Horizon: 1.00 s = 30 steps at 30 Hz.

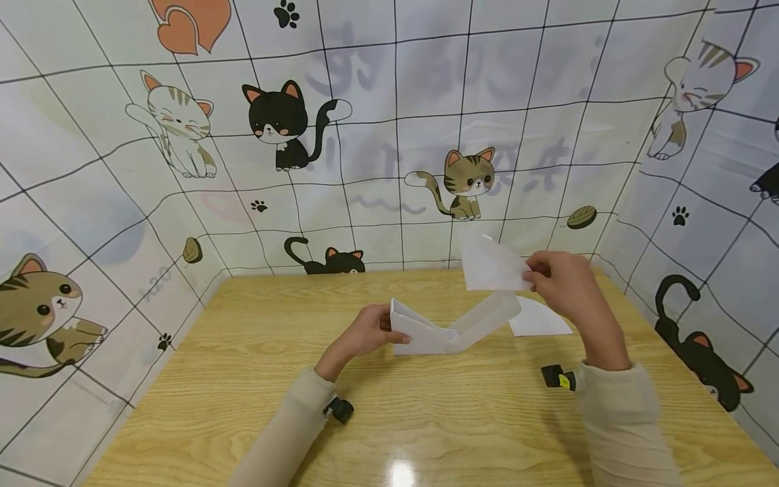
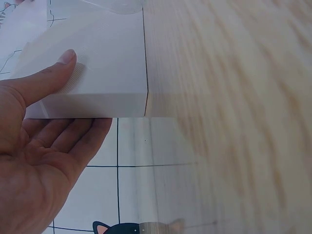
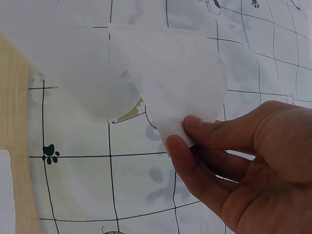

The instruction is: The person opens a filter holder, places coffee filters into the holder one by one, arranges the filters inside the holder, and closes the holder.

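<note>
Bkgd: white wall sheet w/ black grid lines, cartoon cats & paw prints. Below it, wood table, pale w/ visible grain. 2 beige sleeves: R sleeve & L sleeve, both in from the bottom. White box is around mid-table; whether it touches the tabletop, can't tell. Clear flap meets the box's R end & slants up to the R. R hand pinches a corner of the held paper, thumb vs. fingers. L hand grips the box's L end, thumb on 1 face, fingers on the opp. side. Held paper, white & fan-shaped, is up in the air, above the flap. 2nd paper, also white, lies on the table just R of the flap's far end. Smallest: black cams, L cam & R cam, 1 per wrist.
</note>
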Tool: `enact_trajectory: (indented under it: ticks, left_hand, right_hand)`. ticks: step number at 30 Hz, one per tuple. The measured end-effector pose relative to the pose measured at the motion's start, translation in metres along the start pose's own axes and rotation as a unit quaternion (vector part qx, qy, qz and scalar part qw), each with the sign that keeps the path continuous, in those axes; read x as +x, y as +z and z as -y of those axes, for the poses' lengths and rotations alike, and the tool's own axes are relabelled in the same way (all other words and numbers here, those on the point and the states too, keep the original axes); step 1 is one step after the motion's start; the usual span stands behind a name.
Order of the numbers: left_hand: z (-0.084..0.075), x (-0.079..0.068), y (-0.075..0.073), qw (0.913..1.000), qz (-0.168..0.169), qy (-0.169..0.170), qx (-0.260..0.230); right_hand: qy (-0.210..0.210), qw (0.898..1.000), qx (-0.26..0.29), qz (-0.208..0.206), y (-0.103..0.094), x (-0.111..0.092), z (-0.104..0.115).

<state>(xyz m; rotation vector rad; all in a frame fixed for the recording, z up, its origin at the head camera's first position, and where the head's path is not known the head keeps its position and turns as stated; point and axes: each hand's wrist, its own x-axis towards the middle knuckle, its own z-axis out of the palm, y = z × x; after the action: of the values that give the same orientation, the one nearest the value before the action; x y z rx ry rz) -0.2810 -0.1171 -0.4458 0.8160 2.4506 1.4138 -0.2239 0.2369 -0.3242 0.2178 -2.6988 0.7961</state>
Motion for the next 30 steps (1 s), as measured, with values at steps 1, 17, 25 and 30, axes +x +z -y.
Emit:
enact_trajectory:
  ticks: [1, 17, 25, 30]
  left_hand:
    - [0.0, 0.0, 0.0, 1.0, -0.001, -0.001, 0.0]
    - [0.002, 0.001, 0.001, 0.9999, -0.008, -0.002, 0.007]
    - [0.002, 0.0, 0.0, 1.0, -0.003, 0.004, 0.007]
    - [0.001, 0.0, 0.0, 0.9999, -0.003, 0.008, 0.01]
  right_hand:
    - [-0.005, 1.0, -0.002, 0.001, 0.001, 0.0, 0.001]
    - [-0.038, 0.999, -0.003, 0.014, 0.014, 0.0, 0.014]
    - [-0.057, 0.998, -0.009, 0.02, 0.021, 0.0, 0.018]
    - [-0.065, 0.997, -0.012, 0.027, 0.025, 0.001, 0.02]
